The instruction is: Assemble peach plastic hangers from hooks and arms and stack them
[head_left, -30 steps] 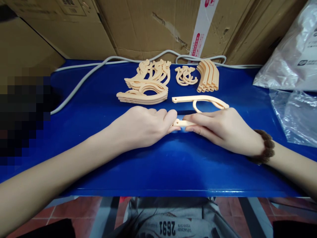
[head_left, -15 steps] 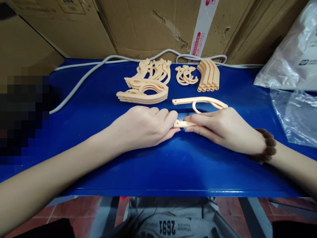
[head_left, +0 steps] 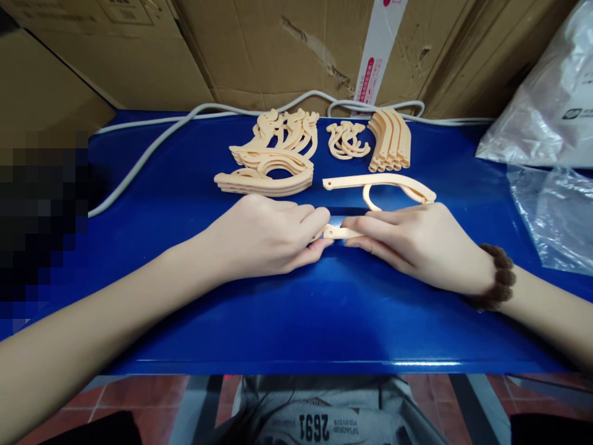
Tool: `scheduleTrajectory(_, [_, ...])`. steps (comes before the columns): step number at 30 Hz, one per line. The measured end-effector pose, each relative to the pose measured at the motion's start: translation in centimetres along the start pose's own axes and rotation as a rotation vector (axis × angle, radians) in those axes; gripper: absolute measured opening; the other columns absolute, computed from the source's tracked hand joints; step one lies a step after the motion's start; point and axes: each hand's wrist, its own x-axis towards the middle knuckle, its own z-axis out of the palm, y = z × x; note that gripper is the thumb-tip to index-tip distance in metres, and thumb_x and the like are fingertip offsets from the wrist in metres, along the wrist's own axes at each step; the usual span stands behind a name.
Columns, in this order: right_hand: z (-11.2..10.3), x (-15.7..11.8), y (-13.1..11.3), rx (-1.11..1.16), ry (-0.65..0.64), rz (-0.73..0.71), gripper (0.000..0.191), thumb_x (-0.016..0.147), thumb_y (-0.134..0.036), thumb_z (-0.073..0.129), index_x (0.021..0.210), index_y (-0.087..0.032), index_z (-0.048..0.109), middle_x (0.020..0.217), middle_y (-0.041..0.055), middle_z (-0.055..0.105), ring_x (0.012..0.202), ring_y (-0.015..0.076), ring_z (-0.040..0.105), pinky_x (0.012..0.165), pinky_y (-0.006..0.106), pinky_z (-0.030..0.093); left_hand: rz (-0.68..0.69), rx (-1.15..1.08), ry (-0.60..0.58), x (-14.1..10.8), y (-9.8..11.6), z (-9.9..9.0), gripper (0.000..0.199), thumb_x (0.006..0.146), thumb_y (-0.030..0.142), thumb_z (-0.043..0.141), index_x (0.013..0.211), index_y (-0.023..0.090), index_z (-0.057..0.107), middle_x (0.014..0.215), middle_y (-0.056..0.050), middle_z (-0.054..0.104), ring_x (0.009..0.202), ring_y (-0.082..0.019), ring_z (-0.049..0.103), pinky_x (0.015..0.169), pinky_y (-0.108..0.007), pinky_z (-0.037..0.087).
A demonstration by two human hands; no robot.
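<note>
My right hand [head_left: 403, 238] pinches a cream plastic hanger arm [head_left: 334, 233] between thumb and fingers. The arm's holed end points left; most of it is hidden under my palm. Closed around another cream plastic piece [head_left: 318, 235], my left hand [head_left: 282, 238] covers nearly all of it, so its kind is unclear. The two pieces meet or nearly meet between my fingertips. Just behind my right hand lies a loose curved hanger arm [head_left: 365, 180] with a ring-like loop beneath it, partly covered by the hand.
Stacked hanger parts [head_left: 266, 182] lie behind my left hand. Small hooks [head_left: 347, 140] and a bundle of curved arms [head_left: 390, 142] sit farther back on the blue table [head_left: 324, 321]. A white cable [head_left: 185, 117] runs before cardboard boxes [head_left: 259, 55]. A plastic bag [head_left: 542, 105] stands right.
My left hand has shifted slightly left, and a bit of the piece in it now shows beside the arm's holed end. The loose hanger arm behind has swung slightly.
</note>
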Motion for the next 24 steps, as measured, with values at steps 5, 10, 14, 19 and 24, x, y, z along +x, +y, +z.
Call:
scheduleTrajectory(5, [0.01,-0.08,-0.04,0.009,0.011,-0.010,0.033,0.106,-0.037,0.039,0.107,-0.019,0.067,0.089,-0.0001,0.075,0.069,0.0157,0.069,0.054,0.028,0.034,-0.001,-0.026,-0.012,-0.05,0.11,-0.05,0.029,0.096,0.026,0.045,0.070,0.017,0.054,0.054,0.001,0.053,0.046,-0.014,0.051,0.043,-0.029,0.021])
scheduleTrajectory(10, [-0.17,-0.06,-0.08,0.036,0.003,0.001,0.033,0.106,-0.036,0.039,0.108,-0.018,0.067,0.088,-0.0003,0.074,0.070,0.0157,0.069,0.054,0.028,0.035,-0.007,-0.051,-0.024,0.10,0.22,-0.28,0.030,0.096,0.023,0.043,0.067,0.019,0.050,0.052,0.002,0.050,0.044,-0.013,0.049,0.043,-0.029,0.021])
scheduleTrajectory(14, [-0.16,0.07,-0.06,0.042,-0.010,0.003,0.034,0.106,-0.037,0.038,0.109,-0.019,0.066,0.090,0.0005,0.074,0.071,0.0156,0.069,0.055,0.027,0.036,-0.004,-0.063,-0.022,0.07,0.15,-0.24,0.030,0.097,0.023,0.042,0.068,0.019,0.049,0.053,0.002,0.050,0.045,-0.013,0.050,0.043,-0.029,0.021])
scheduleTrajectory(19, [0.03,0.10,0.48,0.052,-0.029,-0.061,0.035,0.106,-0.036,0.036,0.113,-0.019,0.066,0.094,0.0027,0.075,0.074,0.0164,0.069,0.059,0.027,0.037,0.036,-0.106,-0.051,-0.17,0.02,-0.22,0.028,0.098,0.026,0.041,0.074,0.018,0.052,0.058,0.001,0.057,0.048,-0.013,0.053,0.044,-0.029,0.024])
scheduleTrajectory(24, [0.06,0.09,0.74,0.024,-0.028,-0.063,0.038,0.106,-0.037,0.035,0.111,-0.019,0.067,0.092,0.0037,0.075,0.072,0.0163,0.069,0.058,0.028,0.037,0.021,-0.084,-0.054,-0.07,0.16,-0.22,0.029,0.100,0.027,0.039,0.076,0.017,0.053,0.059,0.001,0.057,0.048,-0.015,0.055,0.044,-0.030,0.023])
